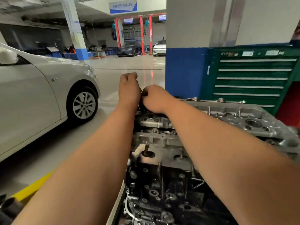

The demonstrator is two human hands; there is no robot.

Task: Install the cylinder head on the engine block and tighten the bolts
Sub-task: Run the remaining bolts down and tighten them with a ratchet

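Black part (140,105) in right hand (155,99) grip

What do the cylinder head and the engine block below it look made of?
Cylinder head: likely cast aluminium, from its pale grey, dull, slightly rough surface. Engine block: probably cast iron or coated metal; it looks black, matt and grimy.
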